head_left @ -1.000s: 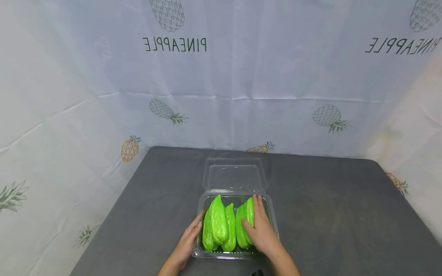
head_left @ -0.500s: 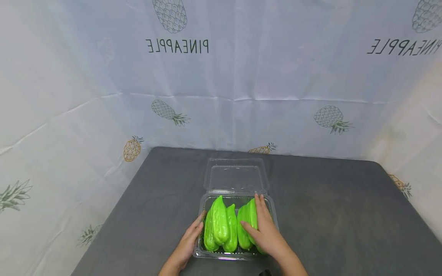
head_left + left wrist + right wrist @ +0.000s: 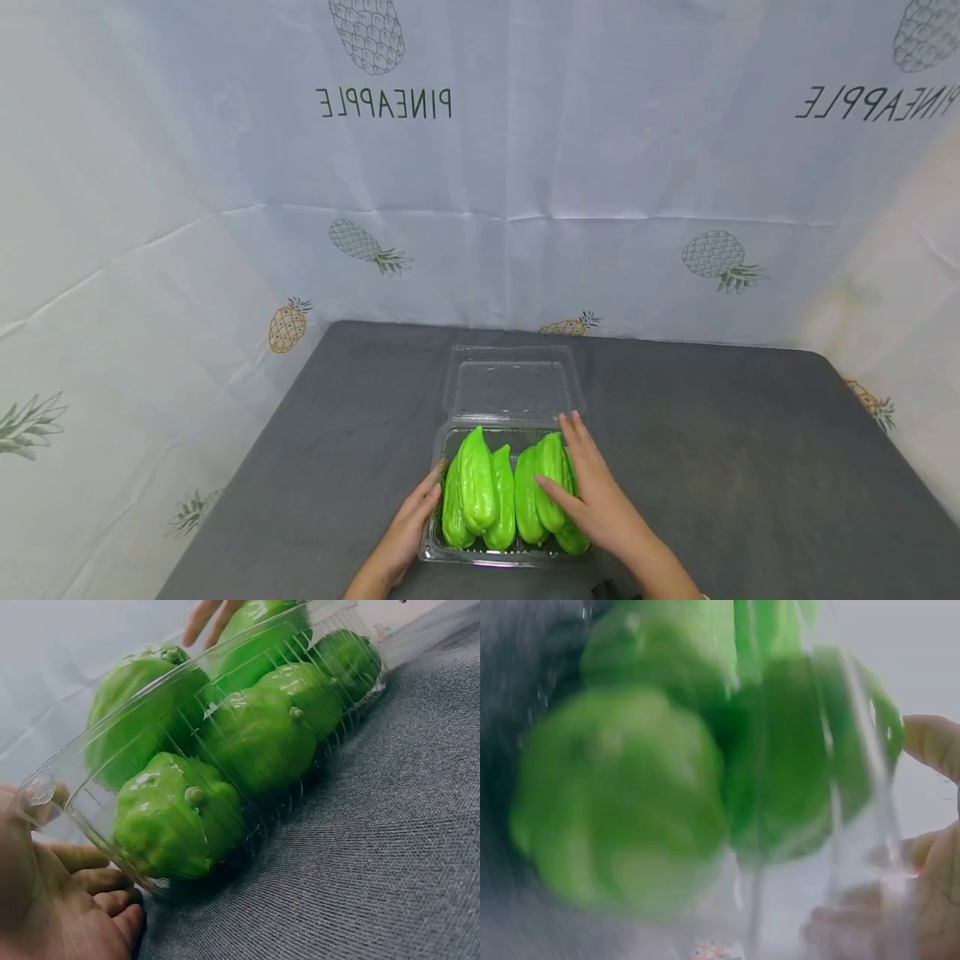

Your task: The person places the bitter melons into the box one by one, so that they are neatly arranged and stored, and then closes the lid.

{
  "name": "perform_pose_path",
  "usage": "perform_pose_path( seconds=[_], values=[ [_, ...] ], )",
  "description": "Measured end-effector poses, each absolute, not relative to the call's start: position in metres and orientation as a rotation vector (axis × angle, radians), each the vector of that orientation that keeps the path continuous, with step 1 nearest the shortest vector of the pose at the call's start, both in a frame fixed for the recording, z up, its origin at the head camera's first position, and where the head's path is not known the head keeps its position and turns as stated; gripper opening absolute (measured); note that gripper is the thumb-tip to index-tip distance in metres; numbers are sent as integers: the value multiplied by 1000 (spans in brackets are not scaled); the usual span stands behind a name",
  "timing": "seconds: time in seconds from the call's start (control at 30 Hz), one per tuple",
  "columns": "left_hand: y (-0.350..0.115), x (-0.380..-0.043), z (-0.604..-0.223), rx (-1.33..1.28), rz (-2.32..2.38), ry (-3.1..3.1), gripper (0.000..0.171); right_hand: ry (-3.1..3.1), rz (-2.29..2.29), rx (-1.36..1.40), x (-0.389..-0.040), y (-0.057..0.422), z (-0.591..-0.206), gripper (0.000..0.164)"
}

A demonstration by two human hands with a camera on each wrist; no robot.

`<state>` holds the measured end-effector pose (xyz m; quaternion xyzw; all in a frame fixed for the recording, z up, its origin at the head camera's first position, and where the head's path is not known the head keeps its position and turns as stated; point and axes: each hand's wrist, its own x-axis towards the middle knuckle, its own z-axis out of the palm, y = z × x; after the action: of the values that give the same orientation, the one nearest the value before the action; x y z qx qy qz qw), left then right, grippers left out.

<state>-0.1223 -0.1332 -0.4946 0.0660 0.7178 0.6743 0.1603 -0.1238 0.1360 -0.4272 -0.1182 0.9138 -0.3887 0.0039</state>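
Note:
A clear plastic clamshell box point(image 3: 468, 560) lies with its lid point(image 3: 513, 387) folded back, away from the person. Several glossy green peppers fill it in two groups: one pepper point(image 3: 477, 483) tops the left group, another point(image 3: 551, 487) the right. My left hand point(image 3: 405, 521) rests along the box's left side, its relaxed fingers point(image 3: 97, 881) at the corner in the left wrist view. Over the box's right side, my right hand point(image 3: 600, 504) holds its fingers straight and spread, thumb overlapping the right-hand peppers. Through the plastic, the right wrist view shows blurred peppers point(image 3: 622, 802) beside this hand's fingers.
The box stands on a dark grey tabletop point(image 3: 712, 450). A pale curtain point(image 3: 510, 167) printed with pineapples hangs behind the table's far edge and along its sides. A small black object point(image 3: 606, 590) shows near the right wrist.
My right hand has moved right and drawn back from the peppers, uncovering more of the right group. The left hand has stayed at the box's left side.

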Motion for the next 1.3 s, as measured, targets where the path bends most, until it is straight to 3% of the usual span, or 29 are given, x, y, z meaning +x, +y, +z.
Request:
perform_pose_path(
  seconds=[0.5,0.93,1.3],
  values=[
    [-162,-140,-487,188,1999,2010,61,2951,-1119,-427,-144,193,-409,73],
    [-190,-211,-461,170,1782,2298,58,2843,-1331,-341,-231,229,-431,55],
    [-154,-279,-456,58,1671,2287,40,2174,-1786,-34,-289,236,-461,53]
  ],
)
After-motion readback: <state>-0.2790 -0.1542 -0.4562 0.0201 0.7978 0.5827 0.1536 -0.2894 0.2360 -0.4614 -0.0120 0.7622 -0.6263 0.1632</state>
